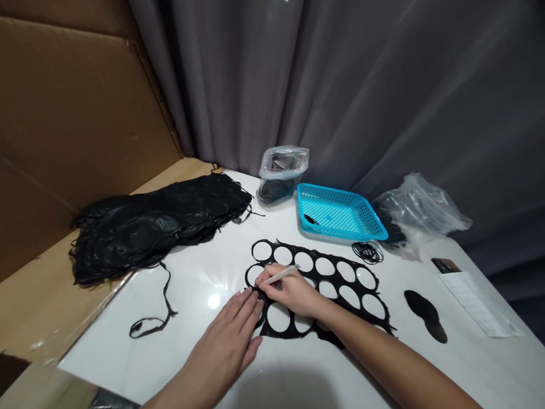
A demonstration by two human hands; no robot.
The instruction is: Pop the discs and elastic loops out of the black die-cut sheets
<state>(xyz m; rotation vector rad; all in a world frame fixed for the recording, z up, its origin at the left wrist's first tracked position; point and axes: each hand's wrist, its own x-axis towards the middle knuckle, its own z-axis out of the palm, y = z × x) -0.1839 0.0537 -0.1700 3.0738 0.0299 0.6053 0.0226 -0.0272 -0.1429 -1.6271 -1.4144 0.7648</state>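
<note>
A black rubber sheet [334, 278] with several round holes lies flat on the white table [196, 284]. My right hand [292, 292] rests on the sheet's left part, closed in a pinch on a thin white stick tool [281, 275] whose tip points at the sheet's left edge. My left hand [227, 346] lies flat and open on the table, its fingertips touching the sheet's left edge beside the tool tip.
A tall stack of black rubber sheets [149, 224] sits at the left, with a loose black strip [155, 321] in front. Behind are a blue basket [338, 213], two plastic bags [281, 170] [419, 210], loose black rings [368, 251], black discs [426, 312] and a paper [479, 304].
</note>
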